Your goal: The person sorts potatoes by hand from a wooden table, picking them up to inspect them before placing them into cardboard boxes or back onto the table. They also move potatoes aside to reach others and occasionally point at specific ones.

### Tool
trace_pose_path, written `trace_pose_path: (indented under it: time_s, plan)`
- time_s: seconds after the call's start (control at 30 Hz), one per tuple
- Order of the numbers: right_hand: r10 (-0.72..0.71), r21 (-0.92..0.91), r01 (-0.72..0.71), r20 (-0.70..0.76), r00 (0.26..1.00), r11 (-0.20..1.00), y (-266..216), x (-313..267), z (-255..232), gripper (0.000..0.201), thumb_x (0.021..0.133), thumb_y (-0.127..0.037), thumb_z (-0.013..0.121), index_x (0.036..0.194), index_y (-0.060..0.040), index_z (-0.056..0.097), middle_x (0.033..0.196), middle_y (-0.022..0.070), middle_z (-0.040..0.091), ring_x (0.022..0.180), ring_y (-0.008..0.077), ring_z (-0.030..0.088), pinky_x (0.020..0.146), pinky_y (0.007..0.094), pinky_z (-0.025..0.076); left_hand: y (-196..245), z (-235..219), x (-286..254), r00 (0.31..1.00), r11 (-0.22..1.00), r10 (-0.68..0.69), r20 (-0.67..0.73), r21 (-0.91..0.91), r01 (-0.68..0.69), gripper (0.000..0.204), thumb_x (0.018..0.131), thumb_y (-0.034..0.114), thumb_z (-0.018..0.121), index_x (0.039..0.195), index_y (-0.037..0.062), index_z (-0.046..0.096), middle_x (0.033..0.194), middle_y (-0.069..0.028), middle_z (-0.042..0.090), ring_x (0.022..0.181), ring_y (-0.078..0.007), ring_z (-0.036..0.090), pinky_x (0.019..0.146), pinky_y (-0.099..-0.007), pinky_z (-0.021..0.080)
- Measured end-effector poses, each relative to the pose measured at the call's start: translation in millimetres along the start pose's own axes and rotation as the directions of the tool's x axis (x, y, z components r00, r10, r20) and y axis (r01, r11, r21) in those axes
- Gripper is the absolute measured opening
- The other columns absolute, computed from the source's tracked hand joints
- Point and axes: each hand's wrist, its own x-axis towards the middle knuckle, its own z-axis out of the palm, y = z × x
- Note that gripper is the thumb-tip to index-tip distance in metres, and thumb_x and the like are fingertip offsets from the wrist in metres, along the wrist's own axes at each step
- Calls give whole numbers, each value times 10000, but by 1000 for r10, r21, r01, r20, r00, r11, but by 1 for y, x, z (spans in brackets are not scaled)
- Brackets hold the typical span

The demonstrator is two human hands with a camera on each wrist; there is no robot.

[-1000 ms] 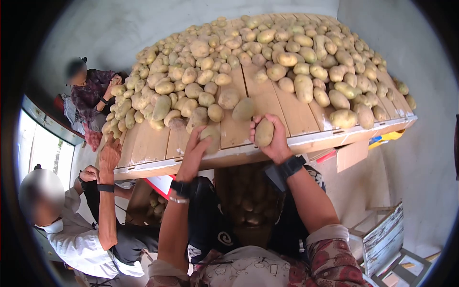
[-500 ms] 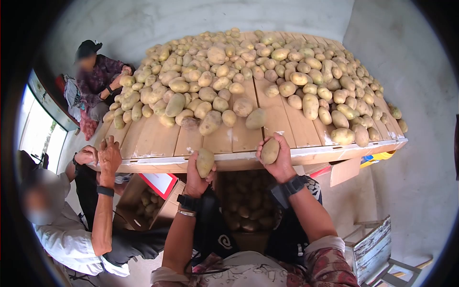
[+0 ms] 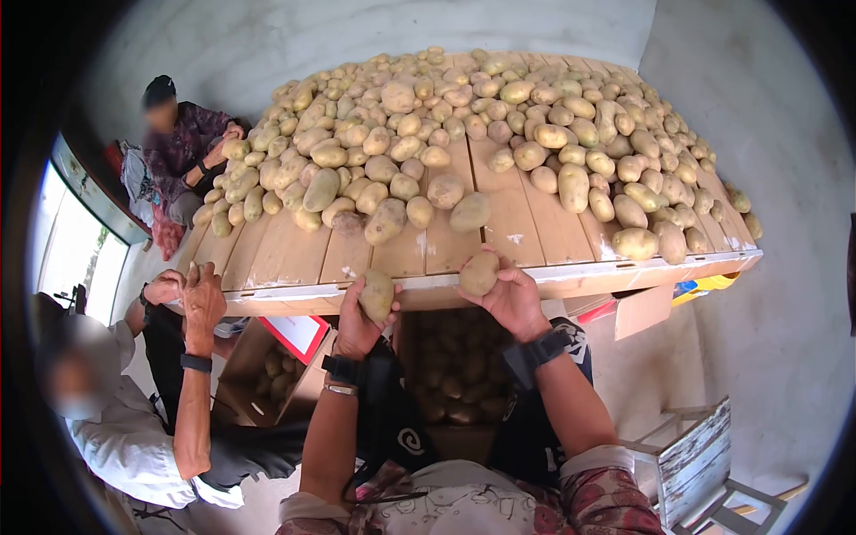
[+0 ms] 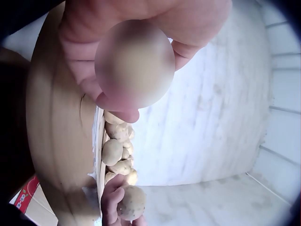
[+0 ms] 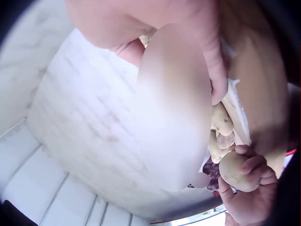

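In the head view the left hand (image 3: 359, 326) grips a potato (image 3: 377, 297) just in front of the table's near edge. The right hand (image 3: 513, 299) holds another potato (image 3: 479, 274) at that edge, thumb and fingers around it. A gap separates the two held potatoes. The left wrist view shows the left fingers (image 4: 80, 61) curled about a blurred round shape, with the right hand's speckled potato (image 4: 131, 203) farther off. In the right wrist view a large blur covers what the right hand holds; the left hand's potato (image 5: 237, 172) shows at lower right.
Many potatoes (image 3: 392, 98) lie heaped on the slatted table (image 3: 294, 254). Below are a dark container of potatoes (image 3: 455, 366) and a cardboard box (image 3: 312, 383). Two people sit at the left, one (image 3: 134, 450) close by. A worn chair (image 3: 695, 464) stands at lower right.
The left hand has drawn back from above the table to its front edge with its potato. The right hand's potato has turned, and its fingers look looser. The head view has tilted.
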Motion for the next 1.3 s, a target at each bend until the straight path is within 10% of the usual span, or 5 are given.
trace_pose_path:
  time_s: [0.67, 1.3]
  plan:
    - [17, 0, -18, -211, 977, 1000, 17, 15, 10, 314, 891, -351, 494, 1046, -80, 520, 876, 97, 558, 713, 199, 542, 563, 267, 454, -5, 0, 7, 999, 999, 49, -24, -13, -49, 362, 870, 453, 451, 999, 125, 536, 905, -137, 623, 621, -172, 543, 491, -233, 428]
    - [-91, -114, 69, -199, 976, 991, 8, 8, 4, 279, 849, -345, 539, 959, -89, 518, 797, 48, 528, 613, 154, 520, 504, 265, 396, -6, 4, 8, 997, 998, 63, -41, 2, -63, 361, 866, 449, 455, 980, 116, 534, 878, -134, 636, 582, -159, 534, 483, -234, 415]
